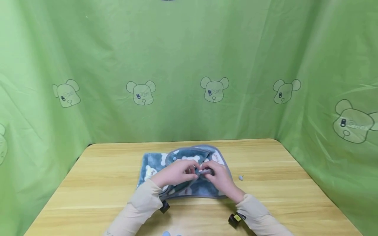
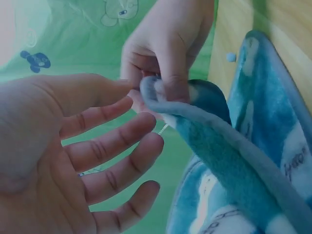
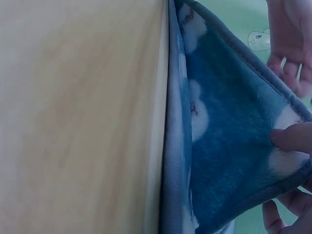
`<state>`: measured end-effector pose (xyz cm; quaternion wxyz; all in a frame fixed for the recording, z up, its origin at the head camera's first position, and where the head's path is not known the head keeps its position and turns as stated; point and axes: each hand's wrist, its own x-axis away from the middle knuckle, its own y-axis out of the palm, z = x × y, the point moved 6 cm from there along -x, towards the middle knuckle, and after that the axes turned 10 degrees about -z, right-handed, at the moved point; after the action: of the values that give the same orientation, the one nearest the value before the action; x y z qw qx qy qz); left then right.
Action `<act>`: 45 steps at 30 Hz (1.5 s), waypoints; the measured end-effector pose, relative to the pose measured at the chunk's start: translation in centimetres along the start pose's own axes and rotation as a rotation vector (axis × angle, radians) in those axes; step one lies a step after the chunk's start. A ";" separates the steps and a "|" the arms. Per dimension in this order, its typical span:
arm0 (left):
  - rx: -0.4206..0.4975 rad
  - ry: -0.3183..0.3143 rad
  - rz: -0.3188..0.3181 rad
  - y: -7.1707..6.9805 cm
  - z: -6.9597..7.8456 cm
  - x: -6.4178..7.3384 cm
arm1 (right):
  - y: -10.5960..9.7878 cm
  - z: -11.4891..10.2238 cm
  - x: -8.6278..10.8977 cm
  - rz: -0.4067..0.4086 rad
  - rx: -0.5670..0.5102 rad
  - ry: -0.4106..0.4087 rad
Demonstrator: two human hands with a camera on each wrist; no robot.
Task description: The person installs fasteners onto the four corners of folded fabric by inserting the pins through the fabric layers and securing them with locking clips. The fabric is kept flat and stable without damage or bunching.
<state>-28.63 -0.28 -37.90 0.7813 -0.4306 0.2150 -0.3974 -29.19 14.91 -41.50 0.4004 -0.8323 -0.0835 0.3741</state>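
A blue plush blanket (image 1: 153,157) with white bear prints and grey trim lies on the table, partly folded over itself. My right hand (image 1: 220,175) pinches a lifted corner of it between thumb and fingers. In the right wrist view the raised cloth (image 3: 229,117) slopes up to that thumb (image 3: 292,137). Just left of the corner is my left hand (image 1: 178,172), its thumb and forefinger tips beside the grey hem (image 2: 146,90). Its other fingers (image 2: 122,168) are spread and loosely bent. A round blue button (image 1: 174,158) shows on the folded flap.
A small light-blue piece (image 1: 241,177) lies on the wooden table (image 1: 274,196) to the right of the blanket. Light-blue round pieces (image 1: 166,233) sit at the near edge. A green curtain (image 1: 177,114) with bear faces hangs behind and along both sides.
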 end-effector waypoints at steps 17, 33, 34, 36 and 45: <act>-0.678 0.256 -0.025 3.6 4.6 6.8 | 0.3 0.2 -0.1 -0.012 0.030 0.047; -0.597 0.214 -0.370 8.8 4.8 8.2 | 0.2 0.0 -0.1 -0.047 -0.005 0.066; -0.596 0.214 -0.377 9.0 4.7 8.2 | 0.2 0.0 -0.1 -0.047 -0.006 0.065; -0.583 0.217 -0.392 9.3 4.6 8.2 | 0.2 0.1 0.0 -0.046 -0.009 0.062; -0.619 0.231 -0.376 9.8 4.4 8.1 | 0.3 0.1 0.0 -0.045 -0.015 0.057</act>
<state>-16.56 -1.49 -43.74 0.4981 -0.6308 0.3286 -0.4959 -29.29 14.80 -41.73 0.4046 -0.8435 -0.0936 0.3408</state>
